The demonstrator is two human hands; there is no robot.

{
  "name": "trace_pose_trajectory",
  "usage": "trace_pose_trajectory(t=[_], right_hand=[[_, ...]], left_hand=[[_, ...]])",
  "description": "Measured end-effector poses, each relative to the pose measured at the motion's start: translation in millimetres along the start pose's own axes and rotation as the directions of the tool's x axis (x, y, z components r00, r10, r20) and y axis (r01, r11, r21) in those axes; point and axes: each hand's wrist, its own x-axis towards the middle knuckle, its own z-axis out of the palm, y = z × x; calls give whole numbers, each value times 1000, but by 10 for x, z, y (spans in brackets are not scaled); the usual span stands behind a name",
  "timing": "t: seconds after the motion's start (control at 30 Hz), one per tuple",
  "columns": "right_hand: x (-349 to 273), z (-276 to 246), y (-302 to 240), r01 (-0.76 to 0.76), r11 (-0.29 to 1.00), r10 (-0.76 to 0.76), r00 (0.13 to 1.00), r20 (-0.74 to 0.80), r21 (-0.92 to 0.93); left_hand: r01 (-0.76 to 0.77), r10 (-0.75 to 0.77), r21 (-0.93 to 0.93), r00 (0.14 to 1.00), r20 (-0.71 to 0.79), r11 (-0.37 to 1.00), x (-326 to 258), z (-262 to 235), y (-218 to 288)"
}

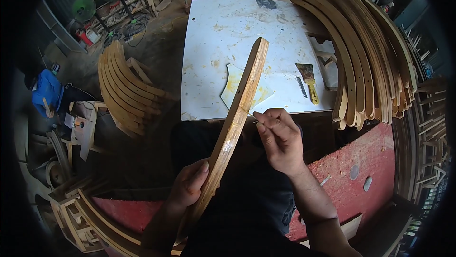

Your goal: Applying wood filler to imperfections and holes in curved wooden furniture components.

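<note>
Timber bar [232, 135] stands tilted in front of the person — its far end is up and to the right, seen over the white surface [204, 43], and its near part goes down to the left, toward the lap. The left hand [191, 183] is closed around the lower part of this bar, with the thumb along its side; most of the bar therefore extends above and beyond this hand. The right hand [283, 143] is on the other side, to the right of the bar, near the middle of its length. Its thumb and forefinger are narrow together, pinching a small thin thing [257, 122] just beside the bar's edge; I cannot tell what it is, nor whether the fingertips touch the wood. One face of the bar has a shiny patch below these fingertips.

Behind the bar, on the surface, lies a pale sheet [231, 86] with yellow smears, partly covered from view. To the right of it are a dark narrow strip [301, 87] and a scraper [312, 91] with yellow handle. Curved wooden pieces [361, 62] are stacked at the right — another stack [124, 93] is at the left.
</note>
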Motion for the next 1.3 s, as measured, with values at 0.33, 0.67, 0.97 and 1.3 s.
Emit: trace_pose_trajectory(t=[0.33,0.67,0.97,1.3], right_hand=[[-137,-5,-19,162,982,-147,978,148,-96],[-3,-20,13,187,957,-187,982,19,-224],[-286,-182,-69,-19,960,-55,966,254,280],[128,-503,234,-25,979,69,975,-210,203]], left_hand=[[46,-46,-32,999,-9,998,-48,-39,-38],[48,-48,6,999,-12,999,-93,32,18],[48,-47,-30,999,23,998,-83,19,39],[114,-113,-24,992,60,993,-179,167,171]])
